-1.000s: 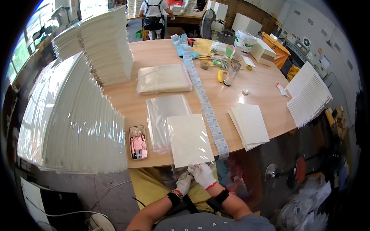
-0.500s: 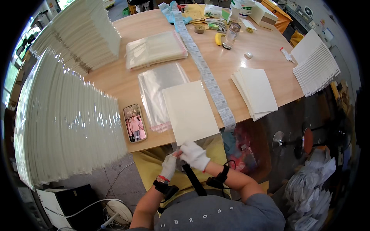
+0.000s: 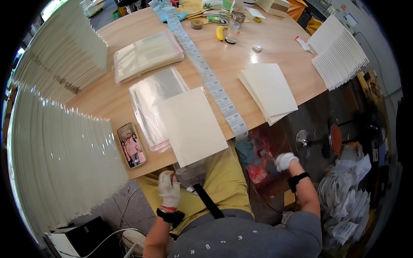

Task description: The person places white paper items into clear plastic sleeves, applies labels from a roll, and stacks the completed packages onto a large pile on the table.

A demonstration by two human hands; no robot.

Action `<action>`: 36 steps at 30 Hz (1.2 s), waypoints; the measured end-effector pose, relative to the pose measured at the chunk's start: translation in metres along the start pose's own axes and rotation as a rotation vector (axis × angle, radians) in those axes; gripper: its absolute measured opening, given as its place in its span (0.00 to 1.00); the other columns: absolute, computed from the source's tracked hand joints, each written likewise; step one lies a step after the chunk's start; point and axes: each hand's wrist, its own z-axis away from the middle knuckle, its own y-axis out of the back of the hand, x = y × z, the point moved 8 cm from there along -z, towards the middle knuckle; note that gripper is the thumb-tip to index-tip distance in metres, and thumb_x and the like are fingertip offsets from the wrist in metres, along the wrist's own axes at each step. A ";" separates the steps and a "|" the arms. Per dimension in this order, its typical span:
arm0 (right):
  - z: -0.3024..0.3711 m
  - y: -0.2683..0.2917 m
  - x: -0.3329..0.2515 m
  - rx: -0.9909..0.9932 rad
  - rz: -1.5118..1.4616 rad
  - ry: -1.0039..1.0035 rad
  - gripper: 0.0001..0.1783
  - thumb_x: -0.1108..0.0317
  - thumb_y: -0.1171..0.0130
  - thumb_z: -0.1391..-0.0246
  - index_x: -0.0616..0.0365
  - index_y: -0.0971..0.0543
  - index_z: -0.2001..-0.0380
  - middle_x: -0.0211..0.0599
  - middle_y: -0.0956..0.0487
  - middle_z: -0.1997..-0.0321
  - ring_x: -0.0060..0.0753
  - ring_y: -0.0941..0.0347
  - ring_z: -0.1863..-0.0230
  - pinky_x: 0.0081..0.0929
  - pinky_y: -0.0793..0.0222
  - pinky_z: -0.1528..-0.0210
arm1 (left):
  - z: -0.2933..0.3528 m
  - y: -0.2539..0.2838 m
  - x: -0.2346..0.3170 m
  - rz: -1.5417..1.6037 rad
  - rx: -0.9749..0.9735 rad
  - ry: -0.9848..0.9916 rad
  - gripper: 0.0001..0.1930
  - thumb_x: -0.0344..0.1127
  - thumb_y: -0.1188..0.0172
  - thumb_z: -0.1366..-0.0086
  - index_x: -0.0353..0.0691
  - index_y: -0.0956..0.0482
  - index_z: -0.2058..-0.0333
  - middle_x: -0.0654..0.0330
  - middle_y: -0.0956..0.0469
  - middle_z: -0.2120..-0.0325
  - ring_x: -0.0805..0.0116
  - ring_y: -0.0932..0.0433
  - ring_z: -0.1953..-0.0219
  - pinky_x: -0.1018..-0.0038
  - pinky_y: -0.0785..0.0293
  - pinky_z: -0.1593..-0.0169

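My left hand (image 3: 168, 189), in a white glove with some bare fingertips, is just off the table's front edge above my lap. Its thumb and fingers are apart, with nothing visible between them. Close by, the edge of a clear plastic bag (image 3: 194, 165) hangs out under a cream board (image 3: 195, 129) lying at the table's front. My gloved right hand (image 3: 286, 161) is far to the right of my lap, over a bin of red and clear plastic (image 3: 260, 172). Blur hides how its fingers are set.
Flat clear bags (image 3: 152, 96) and a phone (image 3: 131, 145) lie left of the board. A label strip (image 3: 211, 81) runs alongside, with loose boards (image 3: 275, 92) to its right. Tall stacks of wrapped boards (image 3: 64, 159) crowd the left. A glass bottle (image 3: 235, 26) stands behind a banana (image 3: 221, 32).
My hands were together at the board's near edge and are now apart. The right swung far right over the bin; the left moved slightly left. The whole view has shifted.
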 end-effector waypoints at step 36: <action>-0.006 0.143 -0.046 1.122 -1.390 0.243 0.06 0.71 0.44 0.51 0.61 0.29 0.72 0.34 0.29 0.79 0.27 0.33 0.78 0.28 0.37 0.72 | -0.057 -0.034 0.080 0.243 -0.258 0.049 0.12 0.33 0.42 0.42 0.37 0.26 0.59 0.59 0.24 0.70 0.64 0.25 0.67 0.70 0.28 0.62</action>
